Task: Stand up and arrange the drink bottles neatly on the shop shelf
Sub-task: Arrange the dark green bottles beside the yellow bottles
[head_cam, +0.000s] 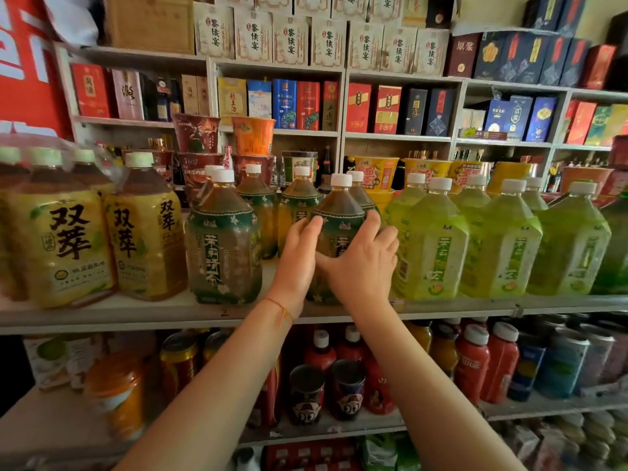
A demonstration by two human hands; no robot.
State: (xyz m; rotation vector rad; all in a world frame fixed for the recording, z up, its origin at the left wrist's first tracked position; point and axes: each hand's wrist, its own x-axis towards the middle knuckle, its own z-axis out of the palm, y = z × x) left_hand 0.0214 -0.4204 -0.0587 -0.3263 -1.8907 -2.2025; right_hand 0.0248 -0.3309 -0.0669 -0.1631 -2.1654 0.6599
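A dark green-labelled tea bottle (339, 215) with a white cap stands upright at the front of the shelf (153, 314). My left hand (299, 256) wraps its left side and my right hand (362, 263) wraps its right side. A matching bottle (224, 239) stands to its left with a gap between them, and more of the same stand behind. Light green bottles (438, 246) line up to the right, almost touching my right hand. Yellow-labelled bottles (146, 232) stand at the left.
Instant noodle cups (253, 136) are stacked behind the bottles. Boxed liquor fills the wall shelves (397, 137) beyond. The lower shelf (323, 428) holds cans and red, orange and blue bottles.
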